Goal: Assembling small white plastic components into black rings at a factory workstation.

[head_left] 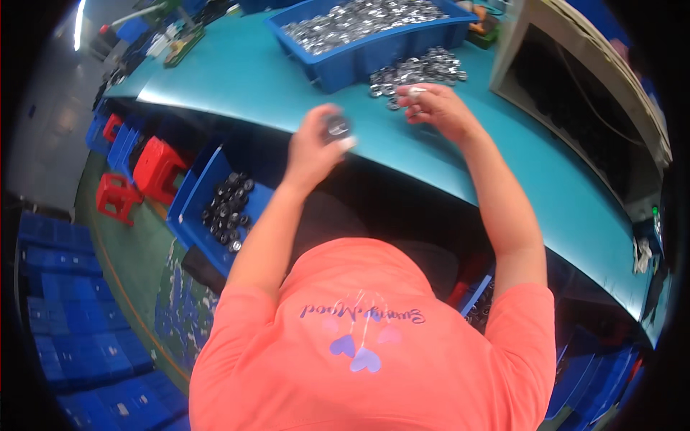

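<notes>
My left hand (316, 140) is raised just above the teal table's (237, 75) near edge, fingers closed around a small dark round metal part (336, 128); it is motion-blurred. My right hand (435, 108) rests on the table next to a loose pile of shiny metal rings (420, 70), pinching a small pale piece (417, 90) between its fingertips. Behind the pile stands a blue bin (374, 50) heaped with the same silvery rings.
A blue bin (188, 208) holding dark round parts sits below the table at my left. Red stools (154, 169) and stacked blue crates (79, 323) stand on the floor. A beige box-shaped machine (575, 65) occupies the table's right side.
</notes>
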Demonstrator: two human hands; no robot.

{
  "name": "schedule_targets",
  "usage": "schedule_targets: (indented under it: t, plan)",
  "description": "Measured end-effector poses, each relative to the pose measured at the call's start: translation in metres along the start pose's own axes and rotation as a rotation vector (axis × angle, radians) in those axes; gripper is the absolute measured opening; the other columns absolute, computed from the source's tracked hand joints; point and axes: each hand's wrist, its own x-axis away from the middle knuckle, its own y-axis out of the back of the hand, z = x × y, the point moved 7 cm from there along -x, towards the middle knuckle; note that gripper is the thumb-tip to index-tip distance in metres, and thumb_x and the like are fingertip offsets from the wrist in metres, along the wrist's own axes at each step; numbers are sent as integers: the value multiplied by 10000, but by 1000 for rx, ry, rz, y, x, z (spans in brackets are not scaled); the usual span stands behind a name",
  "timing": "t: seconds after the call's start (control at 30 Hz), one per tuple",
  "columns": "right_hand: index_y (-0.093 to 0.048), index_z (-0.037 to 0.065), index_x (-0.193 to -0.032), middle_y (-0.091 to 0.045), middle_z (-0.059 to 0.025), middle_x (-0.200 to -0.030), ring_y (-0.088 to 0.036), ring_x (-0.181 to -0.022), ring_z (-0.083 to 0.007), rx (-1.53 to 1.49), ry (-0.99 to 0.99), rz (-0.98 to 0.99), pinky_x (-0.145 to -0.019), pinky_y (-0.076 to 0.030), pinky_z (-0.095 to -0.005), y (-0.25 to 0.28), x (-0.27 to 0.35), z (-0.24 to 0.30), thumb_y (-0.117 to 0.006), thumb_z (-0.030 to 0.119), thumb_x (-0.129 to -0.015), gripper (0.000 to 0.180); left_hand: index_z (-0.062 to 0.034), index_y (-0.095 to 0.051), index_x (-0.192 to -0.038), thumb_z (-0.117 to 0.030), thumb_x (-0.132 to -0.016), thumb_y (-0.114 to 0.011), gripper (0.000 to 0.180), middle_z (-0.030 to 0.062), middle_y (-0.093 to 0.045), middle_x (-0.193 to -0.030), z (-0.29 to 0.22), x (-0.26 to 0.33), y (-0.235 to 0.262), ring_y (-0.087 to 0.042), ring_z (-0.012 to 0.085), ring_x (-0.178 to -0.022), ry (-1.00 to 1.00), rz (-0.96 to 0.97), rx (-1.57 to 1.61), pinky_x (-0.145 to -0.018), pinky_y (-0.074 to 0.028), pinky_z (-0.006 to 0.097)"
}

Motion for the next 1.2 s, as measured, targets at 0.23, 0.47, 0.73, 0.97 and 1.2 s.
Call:
schedule_targets:
  t: [0.23,0.47,0.73,0.97,1.2]
  plan:
    - [-695,0,-1117,-702,-79,-955,-645,-780,-135,264,92,-87,-764,-553,-280,63,20,53,-657,237,-915,314,-77,-593,-1249,29,-748,-720,527,121,-604,-1032,65,89,213,-608,266,-840,131,-255,-1087,-771,-507,347]
    - [-726,-16,-1024,-729,-107,-888,-697,-764,-154,618,-26,-669,-676,-582,-291,234,82,75,-644,184,-881,259,-20,-647,-1009,-63,-848,-687,171,107,-641,-866,3,-31,52,-610,223,-728,-156,52,-425,-683,-497,341]
    - [-699,52,-1078,-696,-186,-1098,-652,-1055,-364,1524,164,-1002,-951,-509,-443,325,-3,109,-561,256,-902,303,-33,-638,-762,-164,-840,-740,184,117,-595,-680,-58,-79,-236,-599,309,-621,-632,776,-172,-568,-470,390]
    - [-673,13,-1039,-673,-223,-1051,-642,-988,-392,1887,524,-1075,-873,-509,-481,407,-63,127,-565,270,-898,313,-51,-610,-687,-174,-829,-744,231,95,-582,-647,-28,-91,-243,-589,281,-574,-605,856,-39,-528,-464,400]
    - [-672,27,-1053,-676,-212,-1044,-644,-984,-386,1941,452,-1139,-868,-509,-483,417,-70,142,-579,282,-890,316,-50,-580,-692,-135,-817,-716,204,77,-532,-620,-23,-100,-241,-563,273,-569,-496,927,100,-532,-457,395]
